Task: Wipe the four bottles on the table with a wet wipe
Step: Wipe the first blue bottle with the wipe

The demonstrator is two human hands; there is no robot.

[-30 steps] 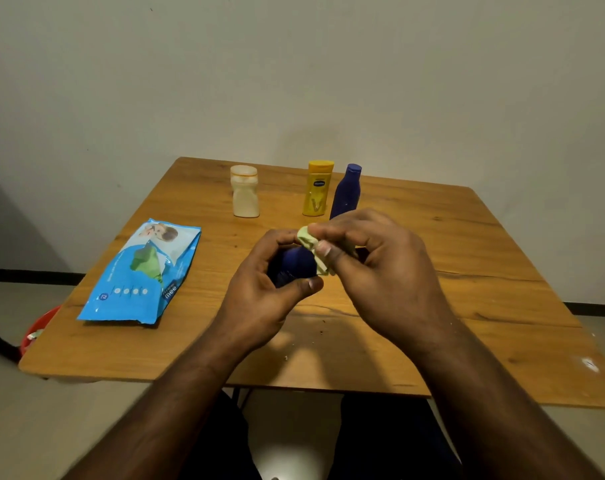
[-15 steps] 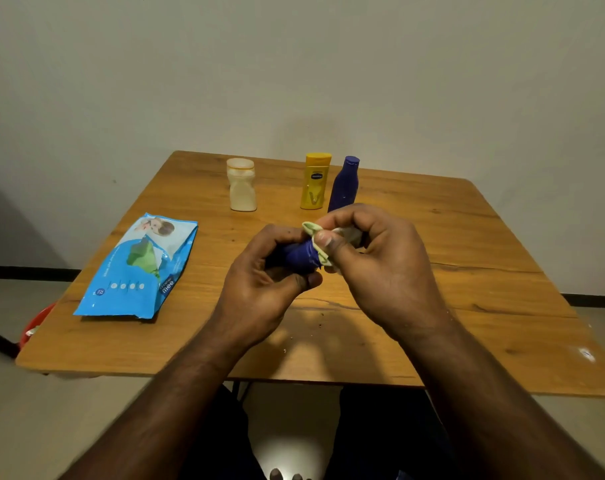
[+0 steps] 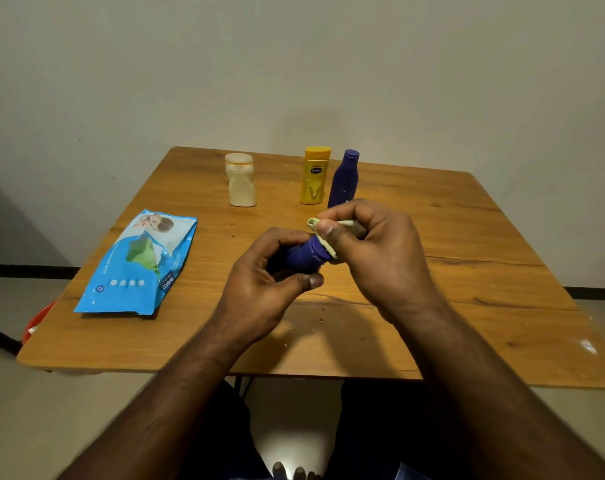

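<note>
My left hand [image 3: 270,282] grips a small dark blue bottle [image 3: 303,254] above the middle of the wooden table [image 3: 467,271], its far end pointing toward my right hand. My right hand [image 3: 373,251] pinches a pale yellowish wet wipe [image 3: 328,237] wrapped over that end of the bottle. At the back of the table stand a white bottle [image 3: 240,181], a yellow bottle [image 3: 314,176] and a taller dark blue bottle [image 3: 342,180]; my right hand hides the base of the taller blue one.
A blue pack of wet wipes [image 3: 138,265] lies flat on the table's left side. A red object [image 3: 34,323] shows on the floor past the left edge. A plain wall stands close behind the table. Small crumbs dot the table near the front.
The held bottle has turned, so more of its blue body shows between my hands. My right hand with the wipe has shifted slightly right along the bottle's end.
</note>
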